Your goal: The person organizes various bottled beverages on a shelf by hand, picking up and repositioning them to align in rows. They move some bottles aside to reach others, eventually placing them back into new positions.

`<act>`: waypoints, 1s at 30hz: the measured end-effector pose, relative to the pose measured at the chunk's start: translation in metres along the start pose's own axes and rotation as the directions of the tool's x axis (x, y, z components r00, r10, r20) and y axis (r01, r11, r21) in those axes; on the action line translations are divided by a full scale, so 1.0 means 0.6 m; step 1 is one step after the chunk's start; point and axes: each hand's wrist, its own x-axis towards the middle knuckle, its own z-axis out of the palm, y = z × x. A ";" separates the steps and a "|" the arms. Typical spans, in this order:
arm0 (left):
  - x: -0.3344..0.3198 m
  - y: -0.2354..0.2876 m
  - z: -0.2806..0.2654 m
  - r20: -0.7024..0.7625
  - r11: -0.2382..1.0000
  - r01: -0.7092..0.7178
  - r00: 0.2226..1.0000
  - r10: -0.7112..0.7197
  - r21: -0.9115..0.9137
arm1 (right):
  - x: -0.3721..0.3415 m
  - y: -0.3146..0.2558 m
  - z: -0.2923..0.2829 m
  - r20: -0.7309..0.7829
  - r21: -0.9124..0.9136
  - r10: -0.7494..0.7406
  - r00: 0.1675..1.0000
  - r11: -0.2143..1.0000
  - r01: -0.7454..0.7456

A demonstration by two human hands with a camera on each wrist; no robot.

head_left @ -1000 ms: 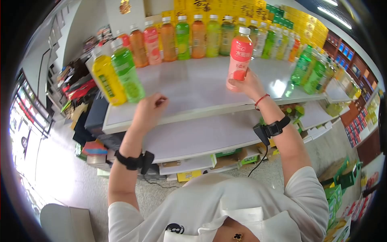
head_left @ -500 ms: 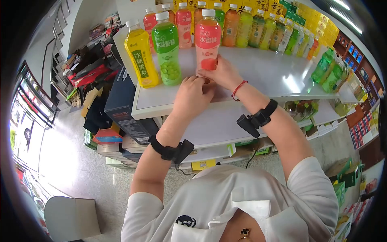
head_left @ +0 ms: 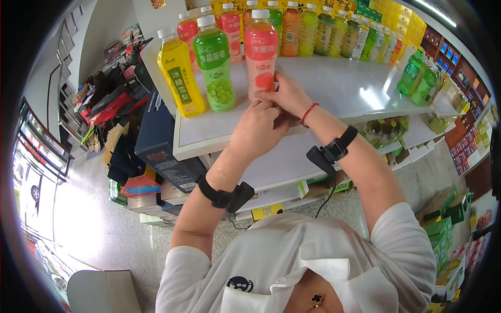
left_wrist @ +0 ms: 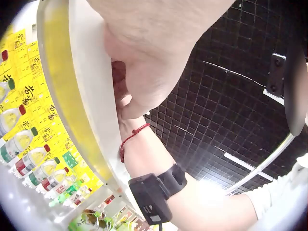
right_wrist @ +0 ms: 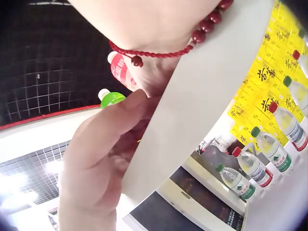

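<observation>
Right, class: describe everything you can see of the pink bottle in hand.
The pink bottle stands upright near the shelf's front edge, apart from the green grape bottle. It looks plastic, white-capped, deep pink above and paler below, with white characters and a round fruit picture. The right hand grips it low down; whether the left hand touches it, I cannot tell.

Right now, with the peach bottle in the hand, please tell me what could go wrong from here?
The right hand grips the pink peach bottle low, near its base, so the tall upper part might tip if it is pushed quickly.

The green bottle stands close beside the yellow bottle; a bump could perhaps knock both.

The left hand is close against the right at the front edge of the white shelf, so the two could get in each other's way.
</observation>
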 end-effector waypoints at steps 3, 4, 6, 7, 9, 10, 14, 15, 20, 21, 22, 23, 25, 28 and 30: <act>-0.002 -0.008 0.007 0.007 1.000 0.019 1.000 -0.019 -0.005 | 0.003 0.002 0.002 0.045 0.039 -0.001 0.999 0.999 -0.001; -0.001 -0.008 0.007 0.009 1.000 0.015 1.000 -0.015 -0.006 | 0.005 0.004 0.003 0.061 0.050 0.000 0.998 0.999 -0.004; 0.000 -0.002 0.004 0.009 0.999 0.031 0.999 -0.031 -0.016 | 0.005 0.007 0.005 0.057 0.056 -0.007 0.998 0.998 0.004; 0.000 -0.001 0.004 0.013 0.999 0.027 1.000 -0.026 -0.018 | 0.005 0.008 0.006 0.056 0.062 -0.015 0.998 0.998 0.011; 0.001 0.000 0.005 -0.007 1.000 0.013 1.000 -0.013 -0.001 | 0.006 0.006 0.003 0.069 0.040 0.004 0.998 0.999 -0.007; 0.001 0.002 0.005 0.000 1.000 0.009 1.000 -0.009 -0.006 | 0.005 0.004 0.002 0.087 0.019 0.020 0.996 1.000 -0.022; 0.003 0.007 0.001 0.025 0.999 0.035 0.999 -0.035 0.005 | 0.010 0.021 0.011 0.070 0.077 -0.071 0.995 0.995 0.066; 0.006 0.008 0.001 0.039 0.999 0.024 0.999 -0.025 0.029 | 0.008 0.020 0.012 0.076 0.112 -0.117 0.990 0.988 0.108; 0.010 0.010 0.002 0.054 0.993 0.107 0.993 -0.104 -0.049 | -0.012 0.035 0.001 -0.029 0.034 -0.159 0.987 0.987 0.160; 0.008 0.006 0.005 0.045 0.987 0.143 0.989 -0.140 -0.066 | -0.021 0.054 0.000 -0.142 0.016 -0.268 0.953 0.962 0.273; 0.009 0.013 0.002 0.058 0.977 0.192 0.981 -0.187 -0.095 | -0.037 0.058 -0.027 -0.157 0.065 -0.270 0.950 0.957 0.282; 0.010 0.022 -0.004 0.071 0.961 0.249 0.968 -0.243 -0.117 | -0.056 0.064 -0.059 -0.165 0.121 -0.274 0.948 0.948 0.295; 0.010 0.026 -0.005 0.052 0.969 0.242 0.970 -0.239 -0.058 | -0.089 0.097 -0.139 -0.197 0.186 -0.222 0.955 0.948 0.258; 0.011 0.022 -0.001 0.022 0.967 0.249 0.968 -0.251 0.052 | -0.162 0.163 -0.310 -0.302 0.190 -0.049 0.952 0.976 0.111; 0.012 0.021 0.007 0.008 0.961 0.258 0.966 -0.260 0.098 | -0.202 0.226 -0.439 -0.508 0.116 0.105 0.855 0.992 -0.053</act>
